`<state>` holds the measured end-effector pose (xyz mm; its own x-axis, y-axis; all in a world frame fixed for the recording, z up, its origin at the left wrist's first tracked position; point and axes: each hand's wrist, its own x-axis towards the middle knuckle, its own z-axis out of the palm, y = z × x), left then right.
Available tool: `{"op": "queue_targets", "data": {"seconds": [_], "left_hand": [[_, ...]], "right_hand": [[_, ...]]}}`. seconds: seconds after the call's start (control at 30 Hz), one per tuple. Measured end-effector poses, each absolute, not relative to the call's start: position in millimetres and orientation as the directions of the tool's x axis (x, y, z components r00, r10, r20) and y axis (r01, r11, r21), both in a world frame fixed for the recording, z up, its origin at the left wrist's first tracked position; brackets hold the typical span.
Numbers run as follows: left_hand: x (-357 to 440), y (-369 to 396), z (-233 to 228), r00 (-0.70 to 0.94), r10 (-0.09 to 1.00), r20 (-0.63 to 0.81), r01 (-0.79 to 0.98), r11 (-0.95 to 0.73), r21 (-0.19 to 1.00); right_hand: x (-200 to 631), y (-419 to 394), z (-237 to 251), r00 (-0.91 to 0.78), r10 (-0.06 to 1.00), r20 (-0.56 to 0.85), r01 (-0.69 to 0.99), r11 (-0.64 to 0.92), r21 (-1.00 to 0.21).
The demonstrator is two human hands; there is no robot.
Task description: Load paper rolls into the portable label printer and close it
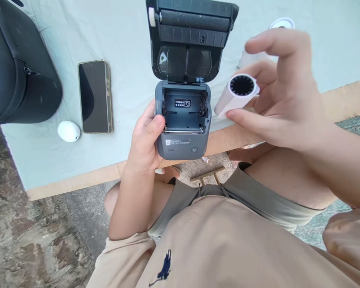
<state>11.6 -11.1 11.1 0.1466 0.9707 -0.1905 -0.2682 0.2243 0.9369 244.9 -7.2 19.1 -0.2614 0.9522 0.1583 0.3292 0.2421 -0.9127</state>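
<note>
My left hand (pixel 145 138) is wrapped round the left side of a dark grey label printer (pixel 183 150), thumb on its edge. The printer's black lid (pixel 192 40) stands swung up, with a roller along its far part. Inside the bay a small black sticker with white print shows. To the right of the printer, my right hand (pixel 283 92) holds a white label roll (pixel 229 98) between thumb and fingers, tilted with its dark toothed core end facing me. The index finger is lifted away from the roll. Behind this hand lies another white roll (pixel 283 22), partly hidden.
A phone (pixel 94 98) and a white egg-shaped case (pixel 69 131) lie on the pale cloth (pixel 123 40) at left. A large black zipped bag (pixel 21 64) stands at the far left. The table's wooden edge (pixel 78 186) runs in front of my lap.
</note>
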Motion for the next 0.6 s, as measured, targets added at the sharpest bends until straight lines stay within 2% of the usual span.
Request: {"op": "queue_targets", "data": {"seconds": [0.03,0.1,0.17,0.2,0.27,0.33,0.43,0.5,0.6], "left_hand": [[12.3,-11.4,11.6,0.138,0.97,-0.198,-0.261,0.228,0.938],[13.4,-11.9,12.3,0.149,0.968,-0.202,-0.259,0.236,0.937],[13.9,-11.9,12.7,0.164,0.966,-0.201,-0.276,0.241,0.93],[13.8,-11.8,12.7,0.17,0.964,-0.203,-0.29,0.245,0.925],[13.1,-11.2,12.2,0.172,0.963,-0.207,-0.315,0.253,0.915],[11.3,-10.3,10.2,0.21,0.959,-0.189,-0.324,0.25,0.913],[7.9,-9.1,4.8,0.23,0.962,-0.148,-0.319,0.218,0.922],[6.8,-8.9,1.4,0.197,0.969,-0.148,-0.315,0.206,0.926],[7.7,-9.4,-0.2,0.112,0.98,-0.165,-0.316,0.192,0.929]], "right_hand": [[243.7,-8.4,22.9,-0.231,0.971,0.069,0.194,0.115,-0.974],[242.1,-8.9,28.4,-0.265,0.956,-0.124,-0.043,-0.14,-0.989],[240.6,-9.2,32.5,-0.346,0.903,-0.255,-0.153,-0.322,-0.934],[239.4,-10.2,34.7,-0.369,0.889,-0.27,-0.154,-0.345,-0.926],[235.8,-14.2,40.3,-0.32,0.928,-0.192,-0.068,-0.225,-0.972],[231.1,-18.8,46.5,-0.249,0.968,0.029,0.1,0.055,-0.993],[222.3,-20.6,53.2,-0.321,0.887,0.331,0.266,0.42,-0.868],[213.6,-17.5,55.7,-0.357,0.846,0.395,0.35,0.513,-0.783],[196.4,-9.7,58.9,-0.339,0.853,0.397,0.589,0.522,-0.617]]}}
